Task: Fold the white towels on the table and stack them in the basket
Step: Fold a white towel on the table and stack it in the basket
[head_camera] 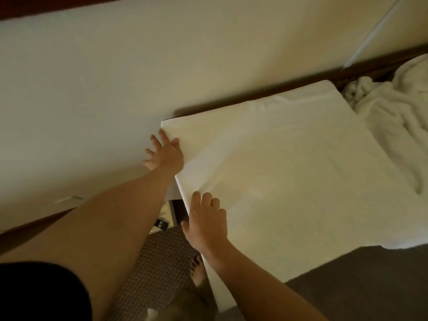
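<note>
a big white towel (289, 163) lies spread flat over the dark table (361, 269), covering most of it, its left edge hanging just past the table's side. the person's left hand (163, 151) reaches out to the far left corner of the towel, fingers spread, the palm side against the towel's edge; whether it pinches the cloth i cannot tell. the right hand (206, 223) rests flat on the near left edge, fingers loosely spread and pressing down on the cloth, not gripping it. more white towels (393, 107) sit rumpled in a heap at the right end of the table, touching the spread one. a pale wall (115, 77) runs behind. down below, a bare foot (198, 272) stands on brown carpet (157, 262) beside the table.
</note>
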`<action>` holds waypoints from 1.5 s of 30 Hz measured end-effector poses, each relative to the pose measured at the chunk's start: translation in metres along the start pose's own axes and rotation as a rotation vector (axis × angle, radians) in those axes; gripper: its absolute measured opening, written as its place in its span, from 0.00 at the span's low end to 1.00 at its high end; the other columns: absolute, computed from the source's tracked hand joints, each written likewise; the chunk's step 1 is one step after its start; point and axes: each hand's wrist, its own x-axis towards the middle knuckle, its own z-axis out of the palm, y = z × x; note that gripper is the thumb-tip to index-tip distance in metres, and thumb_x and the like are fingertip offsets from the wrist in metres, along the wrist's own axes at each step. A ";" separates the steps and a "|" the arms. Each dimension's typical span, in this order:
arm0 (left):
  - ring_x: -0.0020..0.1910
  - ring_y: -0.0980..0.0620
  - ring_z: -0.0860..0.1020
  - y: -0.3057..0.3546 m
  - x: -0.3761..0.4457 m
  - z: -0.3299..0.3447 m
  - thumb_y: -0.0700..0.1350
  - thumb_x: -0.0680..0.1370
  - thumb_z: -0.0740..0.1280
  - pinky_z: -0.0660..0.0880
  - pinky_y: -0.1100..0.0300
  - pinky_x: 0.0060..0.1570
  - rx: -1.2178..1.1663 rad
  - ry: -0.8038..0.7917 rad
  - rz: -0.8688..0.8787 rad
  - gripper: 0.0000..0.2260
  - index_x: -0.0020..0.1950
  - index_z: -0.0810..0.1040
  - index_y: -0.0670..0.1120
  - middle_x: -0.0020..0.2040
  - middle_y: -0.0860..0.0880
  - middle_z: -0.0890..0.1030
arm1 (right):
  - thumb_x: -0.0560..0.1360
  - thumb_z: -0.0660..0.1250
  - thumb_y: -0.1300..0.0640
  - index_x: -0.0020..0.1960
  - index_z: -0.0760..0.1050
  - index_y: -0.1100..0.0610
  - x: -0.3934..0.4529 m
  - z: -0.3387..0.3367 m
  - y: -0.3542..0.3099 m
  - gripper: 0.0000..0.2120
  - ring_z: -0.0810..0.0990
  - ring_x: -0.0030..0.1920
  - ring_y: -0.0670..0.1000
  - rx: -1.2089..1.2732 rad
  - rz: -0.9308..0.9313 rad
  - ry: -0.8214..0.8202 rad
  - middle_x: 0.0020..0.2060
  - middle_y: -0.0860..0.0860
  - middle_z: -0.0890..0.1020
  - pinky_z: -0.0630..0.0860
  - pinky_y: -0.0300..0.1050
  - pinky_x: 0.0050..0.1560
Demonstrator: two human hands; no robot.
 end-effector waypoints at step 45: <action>0.61 0.48 0.78 0.379 -0.108 0.078 0.50 0.84 0.65 0.74 0.57 0.58 -0.591 -0.407 0.685 0.12 0.64 0.76 0.46 0.60 0.49 0.80 | 0.82 0.63 0.56 0.49 0.80 0.62 0.092 -0.152 0.421 0.11 0.79 0.46 0.57 0.754 0.762 0.215 0.47 0.59 0.82 0.73 0.47 0.48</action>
